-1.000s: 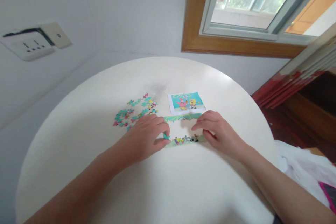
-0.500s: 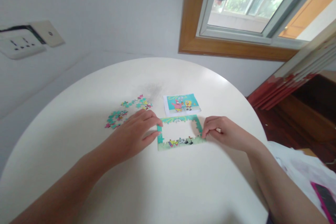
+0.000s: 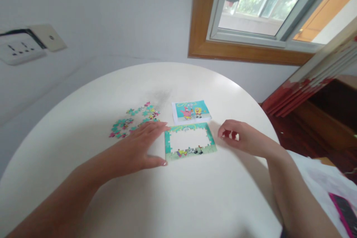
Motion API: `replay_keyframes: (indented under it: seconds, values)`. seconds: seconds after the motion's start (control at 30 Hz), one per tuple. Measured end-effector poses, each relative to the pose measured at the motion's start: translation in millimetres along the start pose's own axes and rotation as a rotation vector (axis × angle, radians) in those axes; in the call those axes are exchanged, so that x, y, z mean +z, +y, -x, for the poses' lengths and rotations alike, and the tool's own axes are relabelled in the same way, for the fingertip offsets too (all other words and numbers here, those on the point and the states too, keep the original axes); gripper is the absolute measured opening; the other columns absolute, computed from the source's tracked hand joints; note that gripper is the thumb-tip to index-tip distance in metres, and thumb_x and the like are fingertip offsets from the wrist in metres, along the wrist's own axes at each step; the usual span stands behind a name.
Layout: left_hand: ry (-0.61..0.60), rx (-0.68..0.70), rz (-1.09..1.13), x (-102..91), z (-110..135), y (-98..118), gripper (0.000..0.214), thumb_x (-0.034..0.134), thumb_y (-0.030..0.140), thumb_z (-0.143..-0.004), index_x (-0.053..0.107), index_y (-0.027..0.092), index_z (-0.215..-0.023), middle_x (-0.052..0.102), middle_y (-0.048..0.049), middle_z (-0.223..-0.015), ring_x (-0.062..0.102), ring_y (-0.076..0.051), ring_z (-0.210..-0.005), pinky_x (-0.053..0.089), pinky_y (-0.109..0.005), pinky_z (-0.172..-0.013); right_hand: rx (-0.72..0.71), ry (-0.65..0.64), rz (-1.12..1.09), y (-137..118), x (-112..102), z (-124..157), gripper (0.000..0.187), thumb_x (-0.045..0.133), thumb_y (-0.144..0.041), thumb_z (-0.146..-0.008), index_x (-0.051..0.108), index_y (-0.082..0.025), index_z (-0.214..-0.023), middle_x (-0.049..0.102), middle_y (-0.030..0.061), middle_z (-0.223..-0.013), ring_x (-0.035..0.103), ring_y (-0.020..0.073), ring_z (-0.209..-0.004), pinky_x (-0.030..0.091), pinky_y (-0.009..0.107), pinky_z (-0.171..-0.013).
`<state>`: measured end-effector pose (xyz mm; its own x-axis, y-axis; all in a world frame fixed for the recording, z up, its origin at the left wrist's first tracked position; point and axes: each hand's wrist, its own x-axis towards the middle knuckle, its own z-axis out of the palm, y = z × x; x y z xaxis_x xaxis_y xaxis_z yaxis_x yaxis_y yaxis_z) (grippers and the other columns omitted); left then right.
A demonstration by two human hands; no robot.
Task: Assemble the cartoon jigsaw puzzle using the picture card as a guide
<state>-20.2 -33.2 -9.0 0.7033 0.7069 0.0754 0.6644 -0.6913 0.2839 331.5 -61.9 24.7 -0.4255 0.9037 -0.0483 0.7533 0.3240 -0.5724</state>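
The border of a jigsaw puzzle lies joined as a rectangle on the white round table, its middle showing bare tabletop. Green and teal edge pieces with cartoon figures make up this frame. At its left side my left hand is open, thumb and fingers spread around the two left corners. My right hand hovers just off the right edge, fingers curled in towards the thumb, with no piece visible in them. Above the border lies a picture card with a pink and a yellow cartoon figure.
Loose puzzle pieces are scattered left of the card, partly behind my left hand. The white table meets the wall near a wall socket and a wood-framed window. A pink-edged phone lies at the lower right.
My left hand has spread its thumb and fingers wider along the left side of the border. My right hand has drawn back to the right, off the border's edge.
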Motion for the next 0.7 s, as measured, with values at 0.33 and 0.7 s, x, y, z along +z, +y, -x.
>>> replay_keyframes:
  seconds: [0.33, 0.7]
  values:
    - [-0.008, 0.013, 0.004, 2.3, -3, 1, 0.075, 0.067, 0.052, -0.077, 0.036, 0.021, -0.138, 0.045, -0.0127, -0.141, 0.038, -0.03, -0.133, 0.03, -0.044, -0.112, 0.061, -0.17, -0.014, -3, 7, 0, 0.013, 0.06, -0.016, -0.075, 0.071, -0.019, -0.082, 0.067, 0.0025, -0.08, 0.059, 0.014, -0.068, 0.045, 0.024, -0.061]
    - [0.018, 0.036, 0.036, 3.4, -4, 4, 0.065, 0.067, 0.048, -0.078, 0.041, 0.022, -0.131, 0.048, -0.0106, -0.136, 0.04, -0.029, -0.13, 0.031, -0.043, -0.11, 0.056, -0.148, -0.006, -5, 10, -1, 0.009, 0.063, -0.021, -0.076, 0.07, -0.019, -0.081, 0.065, 0.0019, -0.076, 0.056, 0.0126, -0.064, 0.044, 0.023, -0.059]
